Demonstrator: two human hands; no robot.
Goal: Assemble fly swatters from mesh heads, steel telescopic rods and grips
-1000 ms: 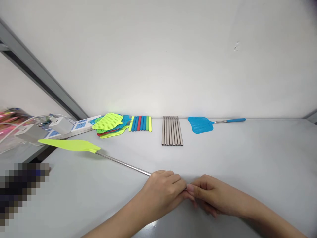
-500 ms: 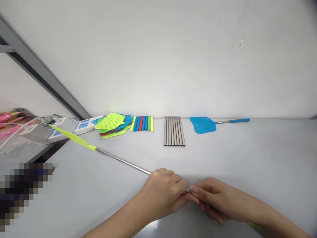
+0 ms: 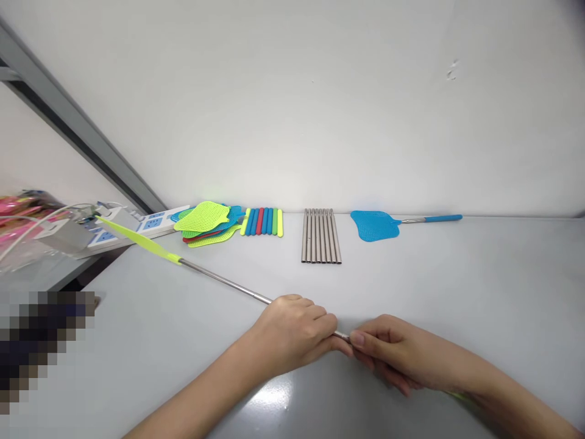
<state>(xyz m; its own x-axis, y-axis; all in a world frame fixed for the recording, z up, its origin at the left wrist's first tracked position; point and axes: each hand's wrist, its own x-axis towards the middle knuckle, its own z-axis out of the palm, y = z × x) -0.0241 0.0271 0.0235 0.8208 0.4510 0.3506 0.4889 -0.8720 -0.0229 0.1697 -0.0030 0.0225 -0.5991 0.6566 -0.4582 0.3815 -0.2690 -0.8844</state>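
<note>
Rod (image 3: 223,282) with a yellow head (image 3: 146,241) slants across the counter (image 3: 439,286) into both hands: your left hand (image 3: 295,332) is wrapped round it, while your right hand (image 3: 388,350) pinches its near part, thumb against fingers. You seem to be fitting that end; the next move likely calls for a firm left hold and straight alignment. Beyond that one rod you have eight tubes (image 3: 319,238), eight grips (image 3: 259,221), one blue swatter (image 3: 375,227) and a pile of heads (image 3: 202,218), too overlapped to count.
</note>
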